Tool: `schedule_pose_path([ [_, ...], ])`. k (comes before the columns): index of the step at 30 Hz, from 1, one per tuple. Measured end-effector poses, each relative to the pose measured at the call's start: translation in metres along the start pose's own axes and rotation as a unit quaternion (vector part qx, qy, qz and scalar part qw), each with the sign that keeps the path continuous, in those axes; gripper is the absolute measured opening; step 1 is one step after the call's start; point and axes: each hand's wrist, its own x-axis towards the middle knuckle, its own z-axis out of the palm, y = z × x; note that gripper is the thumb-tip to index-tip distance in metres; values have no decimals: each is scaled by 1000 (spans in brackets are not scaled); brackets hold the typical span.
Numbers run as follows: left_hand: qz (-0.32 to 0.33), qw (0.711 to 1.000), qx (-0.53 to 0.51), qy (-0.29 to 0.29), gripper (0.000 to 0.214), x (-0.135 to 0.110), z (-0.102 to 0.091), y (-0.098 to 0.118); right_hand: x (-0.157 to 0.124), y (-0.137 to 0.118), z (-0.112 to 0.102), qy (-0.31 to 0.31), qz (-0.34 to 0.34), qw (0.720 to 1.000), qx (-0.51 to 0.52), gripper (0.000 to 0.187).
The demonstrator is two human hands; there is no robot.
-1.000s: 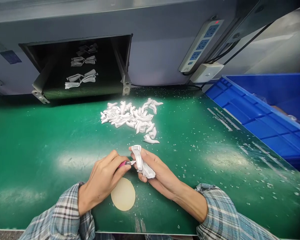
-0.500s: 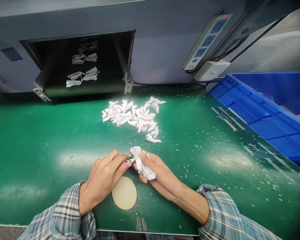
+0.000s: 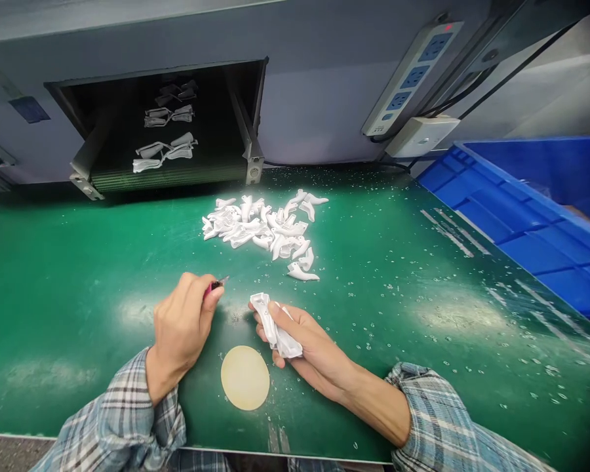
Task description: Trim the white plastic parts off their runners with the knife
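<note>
My left hand (image 3: 181,324) is closed round a small pink-handled knife (image 3: 215,284), whose metal tip points up and right, clear of the part. In my right hand (image 3: 305,337) lies a white moulded plastic part (image 3: 274,326), gripped between fingers and palm just above the green table (image 3: 78,275). The two hands are a short gap apart. Beyond them a pile of several similar white parts (image 3: 263,229) is spread on the table.
A round cream disc (image 3: 244,377) lies on the table between my wrists. A dark conveyor opening (image 3: 162,131) at the back carries more white parts. A blue crate (image 3: 521,216) stands at the right, a power strip (image 3: 413,78) above it. Small plastic shavings dot the table.
My left hand has pulled the knife away from the white part, moving left and up. My right hand has stayed low with the part.
</note>
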Motion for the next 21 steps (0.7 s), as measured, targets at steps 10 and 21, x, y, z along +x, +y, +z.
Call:
schedule_pose_path([
  [10,-272,837,-426,-210,16,10,-1,17,-1,-1,2,-24,-19,999,28,48],
  [21,-130,914,-329,-197,32,5,-4,5,1,1,2,-68,40,995,64,30],
])
